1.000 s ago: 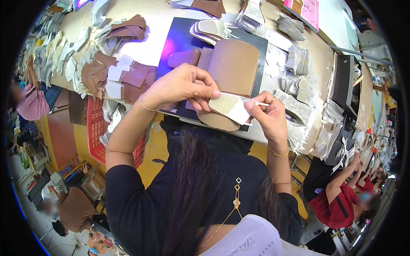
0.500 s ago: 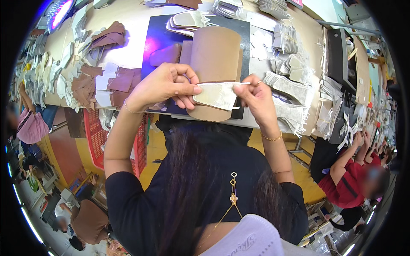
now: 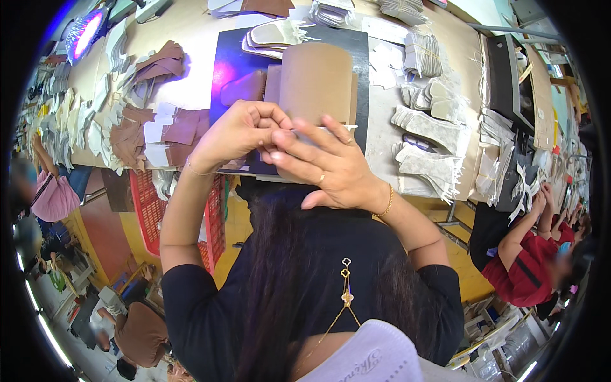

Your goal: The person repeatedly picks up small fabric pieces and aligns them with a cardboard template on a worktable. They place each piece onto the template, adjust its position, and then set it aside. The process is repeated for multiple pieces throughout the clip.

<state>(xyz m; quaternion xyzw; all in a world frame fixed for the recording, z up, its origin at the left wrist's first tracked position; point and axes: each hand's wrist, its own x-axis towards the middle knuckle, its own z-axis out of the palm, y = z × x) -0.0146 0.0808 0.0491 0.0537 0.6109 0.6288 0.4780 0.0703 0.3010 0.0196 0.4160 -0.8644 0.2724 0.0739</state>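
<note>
Head view: the right hand [image 3: 331,167] is open near the middle of the frame, palm down, its fingers spread and pointing up and left, the thumb standing apart below. Its fingertips come up to the bent fingers of the left hand [image 3: 251,130], just left of the middle. Thumb and fingers are drawn together there, but whether they pinch anything cannot be told. A narrow white strip [image 3: 350,127] shows at the upper edge of the right hand; whatever it belongs to is hidden behind that hand.

Beyond the hands, at upper centre, a curved brown block [image 3: 316,79] lies on a black board [image 3: 361,54], with a stack of pale pieces [image 3: 270,36] near its top end. Around the board, the tabletop [image 3: 197,25] carries brown pieces [image 3: 159,63] at upper left, a bundle of grey pieces [image 3: 422,55] at upper right, and fringed grey pieces [image 3: 428,164] lower on the right. A red basket [image 3: 145,213] sits below the tabletop's edge at left. A co-worker in red [image 3: 519,274] is at lower right.
</note>
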